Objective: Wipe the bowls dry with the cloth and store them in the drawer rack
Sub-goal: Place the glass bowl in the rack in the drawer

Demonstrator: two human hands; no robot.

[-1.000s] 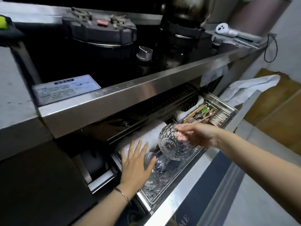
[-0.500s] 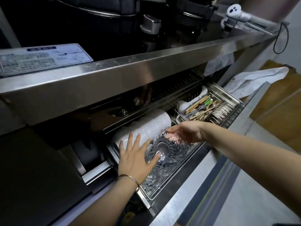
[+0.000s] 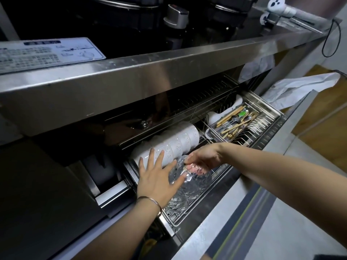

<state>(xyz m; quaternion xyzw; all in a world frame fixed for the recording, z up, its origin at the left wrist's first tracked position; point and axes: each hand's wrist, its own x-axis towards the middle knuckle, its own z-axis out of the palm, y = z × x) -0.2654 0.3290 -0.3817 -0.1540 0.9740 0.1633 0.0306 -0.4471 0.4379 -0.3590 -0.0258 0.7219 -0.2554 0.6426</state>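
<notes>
Rack (image 3: 262,130) drawn out beneath overhanging tabletop (image 3: 169,72) edge. Bowl (image 3: 197,182) of clear glass, on its side along the rack's front rail, touching glass stack (image 3: 176,203) at the left end. Right hand (image 3: 204,156) gripping the bowl's rim, fingers curled inside. Left hand (image 3: 157,177) wide, fingers spread straight, flat against the bowl's left side. White bowls (image 3: 178,145) stacked on edge just behind; cutlery tray (image 3: 238,121) to the right, bare wire between. Cloth (image 3: 300,89) beyond the rack's far right corner

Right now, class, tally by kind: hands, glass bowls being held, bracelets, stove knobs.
Hands: 2, left hand and right hand
Held glass bowl: 1
Bracelet: 1
Stove knob: 1
Total: 5
</notes>
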